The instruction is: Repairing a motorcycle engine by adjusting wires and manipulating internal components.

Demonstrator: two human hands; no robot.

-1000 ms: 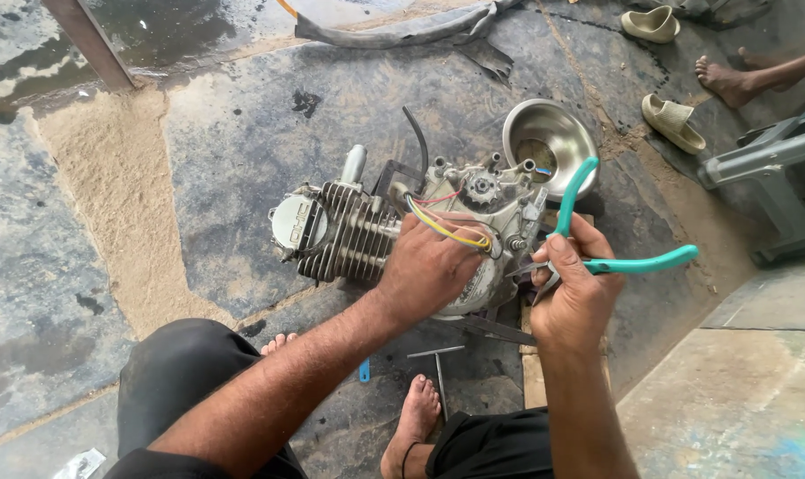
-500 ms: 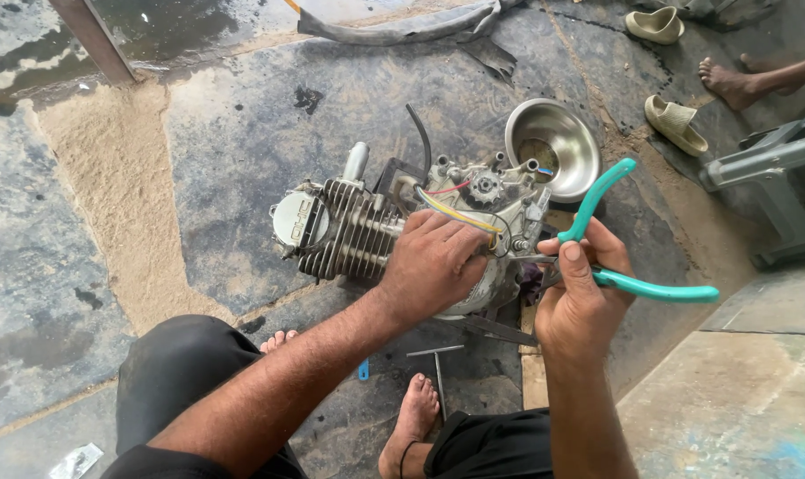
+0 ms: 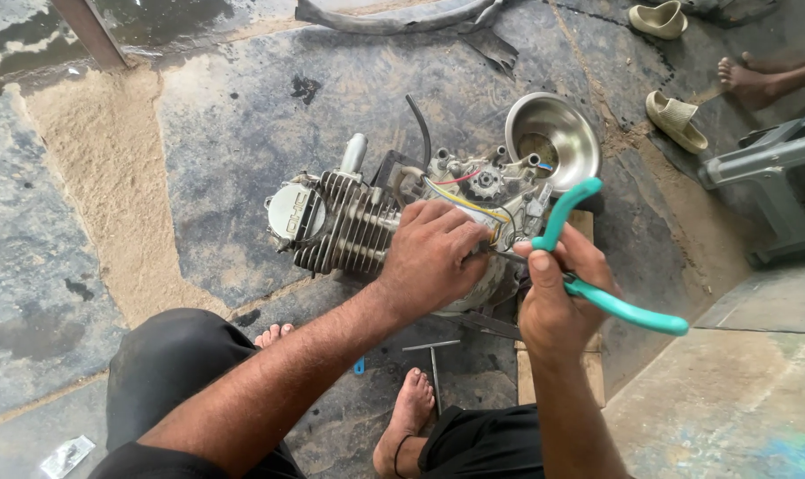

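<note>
While the engine (image 3: 394, 226) lies on its side near the middle of the stone floor (image 3: 225, 142), its long axis runs left to right, with the finned cylinder and round end cap pointing toward the left edge of the floor and the open gear case toward the right. Left hand (image 3: 433, 257): laid palm down over the middle of the engine, fingers curled onto the casing beside a bundle of yellow and red wires (image 3: 460, 200); whether it pinches anything cannot be told. Right hand (image 3: 558, 297): closed around the green-handled pliers (image 3: 597, 266), whose two handles are spread apart, one rising toward the bowl, the other slanting toward the right edge of the floor. The nose of the pliers points left into the engine and is hidden behind the hands, so what it grips cannot be made out. Steel bowl (image 3: 558, 137): stands just behind the gear case; a few small parts lie in its bottom, too small to identify. T-shaped wrench (image 3: 433, 355): lies on the floor between the person's bare feet. Wooden board (image 3: 531, 381): lies under the right forearm, mostly covered. At the far right corner, another person's foot (image 3: 753, 80), two sandals (image 3: 677, 120) and a grey plastic chair (image 3: 775, 191) are cut off by the frame.
</note>
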